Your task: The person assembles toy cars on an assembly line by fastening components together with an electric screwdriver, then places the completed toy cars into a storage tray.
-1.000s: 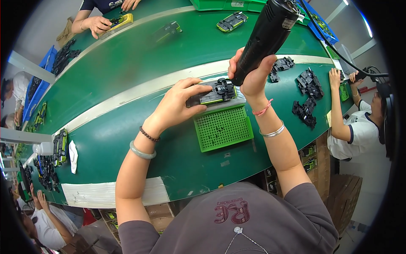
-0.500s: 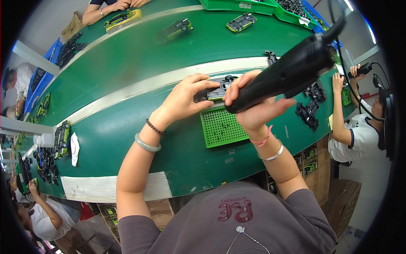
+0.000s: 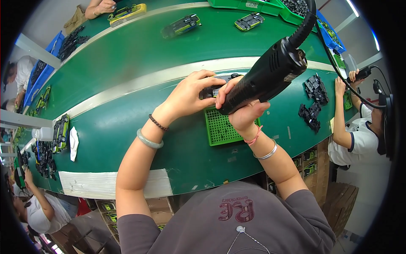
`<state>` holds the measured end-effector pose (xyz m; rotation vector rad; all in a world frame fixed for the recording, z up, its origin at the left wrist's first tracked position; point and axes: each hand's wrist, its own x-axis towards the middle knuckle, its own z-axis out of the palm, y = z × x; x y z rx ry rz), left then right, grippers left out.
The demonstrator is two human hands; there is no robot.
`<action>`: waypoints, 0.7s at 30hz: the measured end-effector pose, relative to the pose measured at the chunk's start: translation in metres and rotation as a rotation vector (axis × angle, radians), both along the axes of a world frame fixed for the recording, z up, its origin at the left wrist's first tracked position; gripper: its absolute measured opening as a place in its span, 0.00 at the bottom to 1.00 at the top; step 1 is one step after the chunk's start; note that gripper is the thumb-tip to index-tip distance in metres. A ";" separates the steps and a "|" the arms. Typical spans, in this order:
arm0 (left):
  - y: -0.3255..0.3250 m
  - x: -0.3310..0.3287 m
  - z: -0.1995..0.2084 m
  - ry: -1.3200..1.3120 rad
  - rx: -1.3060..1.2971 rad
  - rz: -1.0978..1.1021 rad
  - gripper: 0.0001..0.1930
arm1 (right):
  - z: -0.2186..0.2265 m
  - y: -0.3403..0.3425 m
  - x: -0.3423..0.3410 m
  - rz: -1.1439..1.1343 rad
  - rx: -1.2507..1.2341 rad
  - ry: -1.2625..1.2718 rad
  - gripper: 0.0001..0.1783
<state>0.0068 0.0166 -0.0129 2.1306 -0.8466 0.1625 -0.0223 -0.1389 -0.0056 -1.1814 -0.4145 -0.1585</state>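
My left hand [image 3: 188, 94] is closed on a toy car [image 3: 215, 90], which lies on the green bench with its black underside up. My right hand [image 3: 243, 113] grips a black corded power screwdriver [image 3: 265, 70], its rear end pointing up and to the right. The driver's tip is hidden behind my right hand, so I cannot tell whether it touches the car. Right below the car and partly under my right hand sits a green perforated tray [image 3: 207, 134] with small dark bits in its holes.
Black chassis parts [image 3: 311, 115] lie at the right. Farther back are upturned cars [image 3: 249, 21] and green bins [image 3: 249, 6]. At the left are a green car [image 3: 61, 133], black parts [image 3: 44, 161] and a white strip [image 3: 74, 144]. Co-workers sit right, left and across; one hand [image 3: 353, 78] holds a tool.
My right hand and the screwdriver have shifted left, closer to my left hand. More of the car is covered now. The view has turned slightly.
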 end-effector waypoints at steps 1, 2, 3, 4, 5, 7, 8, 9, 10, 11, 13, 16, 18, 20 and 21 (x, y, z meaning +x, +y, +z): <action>0.000 0.000 0.000 -0.004 -0.003 -0.001 0.24 | -0.001 0.001 -0.001 0.002 -0.017 -0.003 0.53; 0.000 0.000 -0.001 -0.002 -0.003 0.000 0.24 | -0.002 0.001 -0.001 0.004 -0.034 -0.005 0.53; 0.000 0.001 -0.002 0.001 -0.004 -0.005 0.23 | -0.001 0.002 -0.001 0.005 -0.034 -0.004 0.53; 0.001 0.001 -0.002 0.005 -0.004 -0.010 0.23 | 0.000 0.003 0.000 0.022 -0.090 0.007 0.53; 0.002 0.001 -0.003 0.006 -0.005 -0.009 0.23 | 0.000 0.003 0.000 0.038 -0.147 0.019 0.53; 0.000 0.002 0.000 -0.019 0.025 -0.030 0.26 | -0.001 0.001 0.003 0.038 -0.140 0.012 0.53; 0.000 0.003 0.003 -0.025 0.026 -0.033 0.26 | -0.001 -0.001 0.004 0.040 -0.134 0.011 0.53; 0.004 0.002 0.007 -0.020 -0.007 -0.015 0.29 | 0.000 0.002 0.005 0.046 -0.132 0.010 0.53; 0.009 0.003 0.009 -0.016 -0.041 0.002 0.32 | 0.004 0.004 0.005 0.017 -0.047 0.024 0.53; 0.017 0.004 0.009 -0.019 -0.038 0.007 0.32 | 0.010 0.006 0.005 -0.012 0.039 0.039 0.53; 0.030 0.005 0.008 0.039 0.035 0.035 0.36 | 0.034 0.003 0.008 0.042 0.044 -0.052 0.55; 0.036 0.009 0.014 0.152 0.109 0.006 0.34 | 0.055 0.011 0.021 0.038 0.037 -0.120 0.57; 0.034 0.008 0.013 0.136 0.106 0.013 0.33 | 0.057 0.023 0.029 0.012 0.015 -0.146 0.57; 0.032 0.009 0.013 0.117 0.103 0.022 0.32 | 0.046 0.029 0.040 0.022 0.044 -0.142 0.57; 0.032 0.007 0.014 0.128 0.103 0.016 0.31 | 0.044 0.032 0.042 0.030 0.047 -0.144 0.57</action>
